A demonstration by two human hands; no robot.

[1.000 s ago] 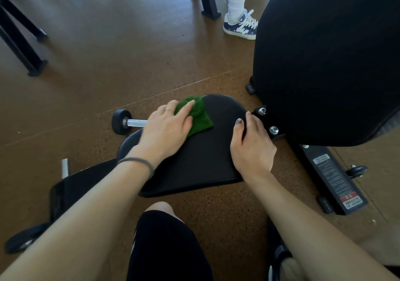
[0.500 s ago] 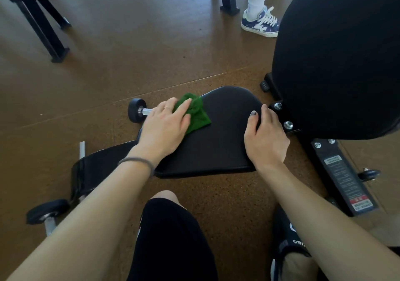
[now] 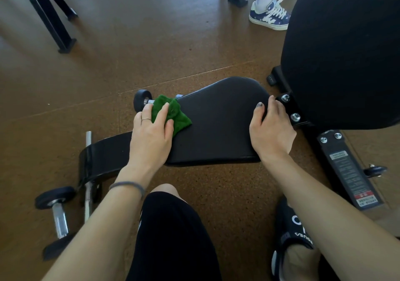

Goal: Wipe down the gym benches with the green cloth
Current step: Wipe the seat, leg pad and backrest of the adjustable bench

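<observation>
Green cloth [image 3: 173,114] is being pressed flat against the black seat pad [image 3: 218,125] by the left hand [image 3: 151,135], at the pad's far-left corner, just beside a small wheel [image 3: 140,102] on a chrome axle. The fingers [image 3: 161,116] are being held extended and spread over the cloth, not curled around it; the cloth is being pinned under them, with its crumpled right part left showing beyond the fingertips.

The right hand [image 3: 271,132] is being rested on the pad's right edge, its fingers hooked over that edge near two bolts [image 3: 290,107] of the bracket, the thumb lying on top. It is being used, by judgement, to steady the pad; no cloth is being held in it.

The pad's long axis is being presented left to right across the view. Nearly all of its unwiped-looking surface is lying to the right of the cloth, between the two hands. The next stroke is therefore being judged as a sweep rightward along that axis, toward the right hand. The left hand is the nearer one, being already on the cloth.

The large backrest [image 3: 346,53] is being left untouched at the right. A bystander's shoe [image 3: 269,17] is being noted on the floor [image 3: 129,53] beyond, well apart
</observation>
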